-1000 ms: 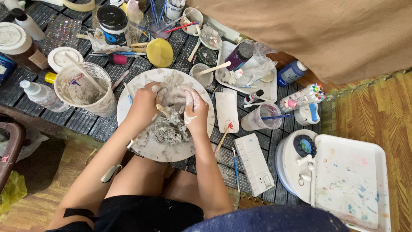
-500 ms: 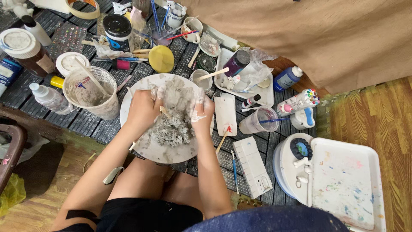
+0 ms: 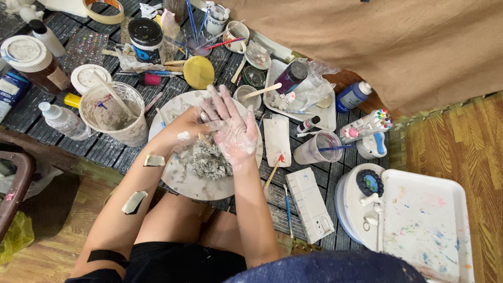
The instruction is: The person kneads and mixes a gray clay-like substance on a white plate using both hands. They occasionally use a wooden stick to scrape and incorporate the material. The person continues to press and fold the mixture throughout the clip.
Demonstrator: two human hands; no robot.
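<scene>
At the left of the low slatted table (image 3: 105, 152), your plastic mixing cup (image 3: 112, 112) stands just beside the round white plate (image 3: 181, 181), with a stick leaning out of it toward the far left. An elbow swing on that side could catch the stick and tip the cup, and the small clear bottle (image 3: 63, 119) lying next to it would roll with it.

Your left hand (image 3: 183, 126) rests on the plate, fingers curled toward the right hand. I cannot tell whether it pinches anything between them. Scraps of tape or dried paste cling to that forearm, and they could drop into the mix.

The grey lump of pulp (image 3: 209, 160) sits on the middle of the plate, under and just near of both hands. Your right hand (image 3: 233, 131) lies over it with fingers spread flat and thickly coated in wet paste, gripping nothing that I can see. Pressing hard here may shove the plate toward the near edge of the table, where it already overhangs your knees.

Just to the right of the plate are a small white tray (image 3: 276, 139) and a clear cup of liquid (image 3: 314, 149) with a brush standing in it. A slippery right hand pulling away fast could knock that cup over and flood the tray and the white ridged block (image 3: 310, 204) near it.
</scene>
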